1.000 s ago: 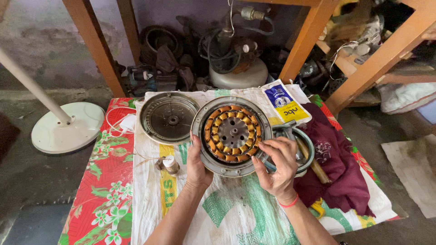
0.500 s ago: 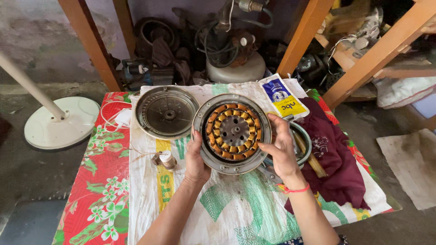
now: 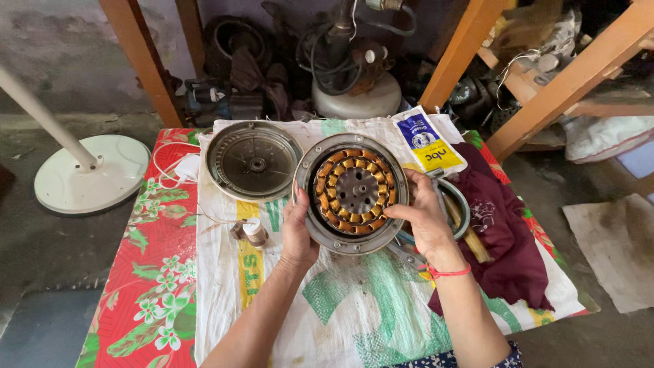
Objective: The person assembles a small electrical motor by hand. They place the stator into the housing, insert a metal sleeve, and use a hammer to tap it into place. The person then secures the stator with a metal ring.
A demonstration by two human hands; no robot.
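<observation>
Fan motor (image 3: 351,193): copper-wound stator in a round metal housing, on the sack-covered counter (image 3: 340,313); I judge it heavy, rigid, windings delicate, so I'd grip the rim.
Left hand (image 3: 298,232): my fingers curl onto the housing's left edge.
Right hand (image 3: 424,217): clasps the right rim.
Small bottle (image 3: 255,232): just left of my left hand.
Cover plate (image 3: 253,161): farther, upper left, apart.
</observation>
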